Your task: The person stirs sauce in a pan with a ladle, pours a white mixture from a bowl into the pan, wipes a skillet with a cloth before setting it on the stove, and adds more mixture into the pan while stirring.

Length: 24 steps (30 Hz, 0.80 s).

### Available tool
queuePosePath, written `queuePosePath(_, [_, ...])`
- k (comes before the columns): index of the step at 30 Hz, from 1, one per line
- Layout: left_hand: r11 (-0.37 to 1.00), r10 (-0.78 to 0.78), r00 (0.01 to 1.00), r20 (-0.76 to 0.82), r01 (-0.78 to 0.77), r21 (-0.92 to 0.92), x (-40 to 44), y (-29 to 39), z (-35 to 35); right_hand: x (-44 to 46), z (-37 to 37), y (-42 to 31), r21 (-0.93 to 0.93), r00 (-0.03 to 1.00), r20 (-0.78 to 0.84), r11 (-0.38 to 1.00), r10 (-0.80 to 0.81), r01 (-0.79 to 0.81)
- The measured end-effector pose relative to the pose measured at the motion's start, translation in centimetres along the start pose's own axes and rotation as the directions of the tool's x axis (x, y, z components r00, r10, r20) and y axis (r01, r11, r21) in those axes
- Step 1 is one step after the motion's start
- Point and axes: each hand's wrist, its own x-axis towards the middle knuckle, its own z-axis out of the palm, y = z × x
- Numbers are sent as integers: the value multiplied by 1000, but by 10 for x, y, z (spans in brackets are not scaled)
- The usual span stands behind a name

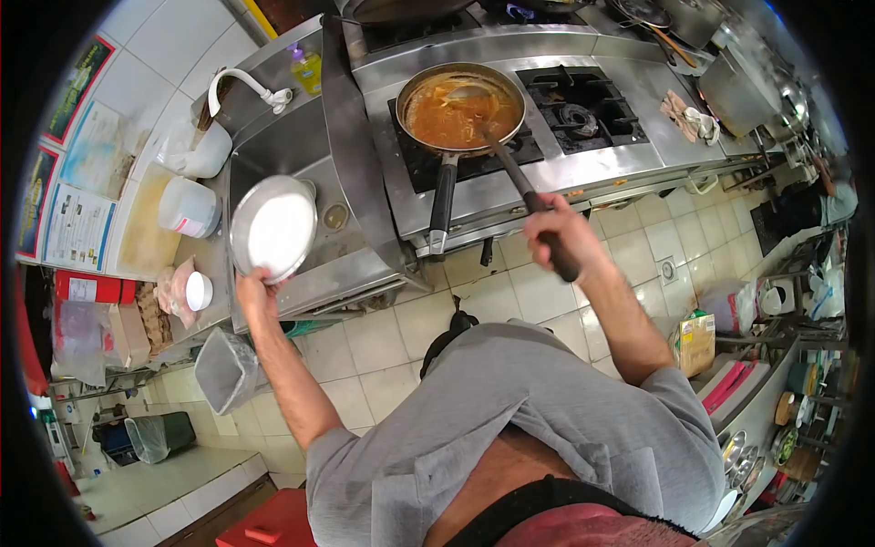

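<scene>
My right hand [567, 239] grips the black handle of a long cooking spoon [518, 173], its metal head partly sunk in orange-brown sauce [447, 114]. The sauce fills a frying pan [407, 128] on the left front burner, whose black handle [444, 196] points toward me untouched. My left hand [258, 294] holds a round metal bowl [244, 219] by its near rim over the sink. The bowl is tilted and its inside looks bright white; whether that is a liquid or the surface itself, I cannot tell.
The steel sink [296, 150] has a faucet [248, 89] and a yellow soap bottle [306, 69]. Right of the pan is another burner [576, 114], then cloths [690, 118] and a large pot [740, 87]. A lined bin [226, 369] stands below left. Another person [834, 202] is at far right.
</scene>
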Motion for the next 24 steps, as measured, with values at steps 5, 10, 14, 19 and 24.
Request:
queuePosePath(5, [1000, -11, 994, 107, 12, -6, 32, 63, 40, 29, -41, -8, 447, 957, 280, 873, 72, -196])
queuePosePath(10, [998, -29, 980, 195, 39, -48, 71, 102, 90, 35, -12, 47, -533, 973, -110, 838, -203, 115])
queuePosePath(14, [1000, 4, 938, 346, 7, -29, 90, 119, 142, 4, 13, 14, -66, 997, -47, 996, -56, 52])
queuePosePath(19, [999, 5, 927, 376, 12, -45, 89, 121, 212, 34, -43, -3, 146, 996, 90, 988, 29, -42])
queuePosePath(24, [1000, -8, 921, 389, 16, -16, 96, 102, 257, 33, -18, 42, -603, 976, -116, 794, -186, 80])
